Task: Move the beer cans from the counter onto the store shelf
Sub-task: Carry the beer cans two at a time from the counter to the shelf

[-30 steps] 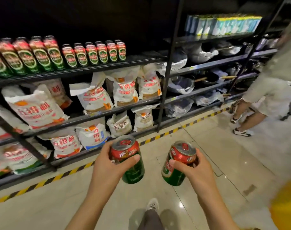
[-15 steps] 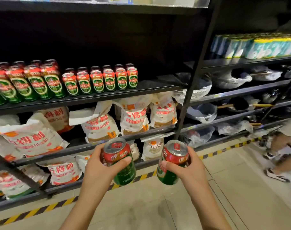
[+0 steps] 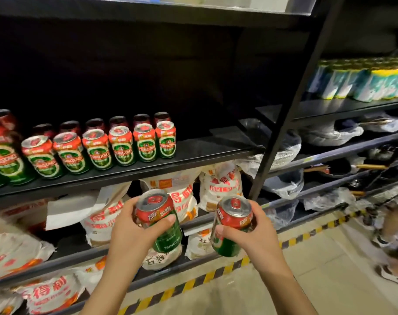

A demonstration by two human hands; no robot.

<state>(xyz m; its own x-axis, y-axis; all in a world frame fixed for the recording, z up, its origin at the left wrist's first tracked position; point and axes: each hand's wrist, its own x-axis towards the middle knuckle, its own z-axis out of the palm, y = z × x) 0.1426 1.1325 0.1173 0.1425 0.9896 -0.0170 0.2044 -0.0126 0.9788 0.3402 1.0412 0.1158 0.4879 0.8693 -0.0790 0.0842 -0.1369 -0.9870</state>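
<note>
Beige floor tiles (image 3: 325, 269) edged with yellow-and-black hazard tape (image 3: 193, 283) filled the lower right of the frame, at the foot of black store shelving. Nearest the camera, the left hand (image 3: 127, 237) was wrapped around a Tsingtao beer can (image 3: 161, 221), thumb across its front; the can was red at the top, green below with white lettering, its silver lid carrying a red pull tab, and it leaned slightly left. Just right of it, apart, the right hand (image 3: 257, 237) clasped a second can (image 3: 232, 223) of the same kind, tilted toward the right. Both cans hung in the air in front of the lower shelves, where white flour bags (image 3: 218, 185) with red characters lay. Farther back and higher, at mid left, a row of matching cans (image 3: 123, 146) stood upright on the black shelf (image 3: 207, 148), whose right part was bare. Beyond the slanted post, plastic-wrapped pans (image 3: 329, 133) sat at right, and blurred teal and yellow packs (image 3: 364, 84) at upper right.
</note>
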